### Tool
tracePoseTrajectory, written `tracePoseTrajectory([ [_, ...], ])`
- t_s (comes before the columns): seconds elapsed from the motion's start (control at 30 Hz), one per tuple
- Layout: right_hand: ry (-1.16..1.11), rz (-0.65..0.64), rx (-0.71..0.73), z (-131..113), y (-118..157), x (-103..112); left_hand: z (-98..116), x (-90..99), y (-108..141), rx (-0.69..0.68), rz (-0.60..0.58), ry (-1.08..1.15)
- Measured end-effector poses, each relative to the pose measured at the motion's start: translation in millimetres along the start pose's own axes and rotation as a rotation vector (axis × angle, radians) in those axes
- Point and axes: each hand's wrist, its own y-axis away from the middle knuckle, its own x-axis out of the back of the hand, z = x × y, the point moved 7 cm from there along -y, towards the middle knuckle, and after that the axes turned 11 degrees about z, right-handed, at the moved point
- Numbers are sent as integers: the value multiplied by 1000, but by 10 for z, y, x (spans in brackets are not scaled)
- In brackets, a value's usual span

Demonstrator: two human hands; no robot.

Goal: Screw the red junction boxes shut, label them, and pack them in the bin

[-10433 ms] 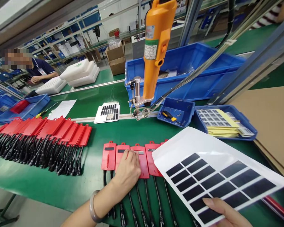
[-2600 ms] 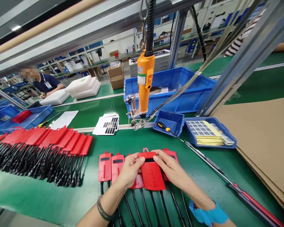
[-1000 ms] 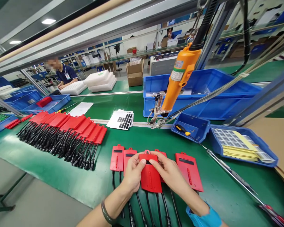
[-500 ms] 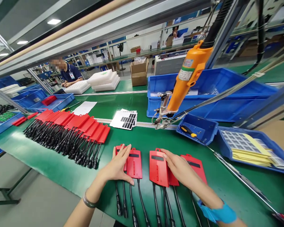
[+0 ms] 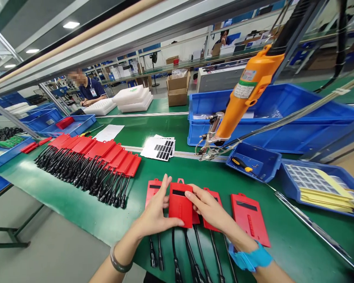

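Several flat red plastic cases with black cables lie before me. My right hand (image 5: 209, 206) pinches the right edge of the front red plastic case (image 5: 179, 208), its thumb near the dark slot on the face. From the left, my left hand (image 5: 155, 214) grips the same case, thumb across its lower corner and forefinger pointing up along the side. Another red case shows partly behind this one. Beside my left hand lies a red case (image 5: 153, 188), partly covered by the fingers. Right of my right hand, a red case (image 5: 250, 218) lies flat.
A long row of red cases (image 5: 103, 151) with black cables is on the left. Printed sheets (image 5: 157, 148) lie ahead. An orange power tool (image 5: 242, 90) hangs by a blue bin (image 5: 297, 133). Small blue trays (image 5: 253, 157) stand right. A person (image 5: 91, 90) works across the bench.
My hands have come together on one red case. My left hand has left the two cases it spanned and moved right. The view has shifted slightly.
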Motion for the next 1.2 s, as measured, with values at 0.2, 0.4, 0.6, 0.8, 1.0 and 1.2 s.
tracePoseTrajectory([
  [0.2, -80, 3, -67, 7, 87, -47, -202, -83, -92, 235, 255, 394],
  [0.4, 0, 22, -149, 228, 54, 77, -250, 63, -44, 216, 33, 267],
  [0.6, 475, 191, -24, 314, -77, 472, -371, 757, -61, 9, 4, -718],
  [0.8, 325, 181, 108, 24, -77, 236, -275, 703, -44, -119, -21, -678],
  [1.0, 3, 15, 27, -34, -175, -295, 60, 422, 73, -279, 9, -570],
  [1.2, -133, 30, 60, -152, -181, -350, 36, 328, 104, -7, 263, 168],
])
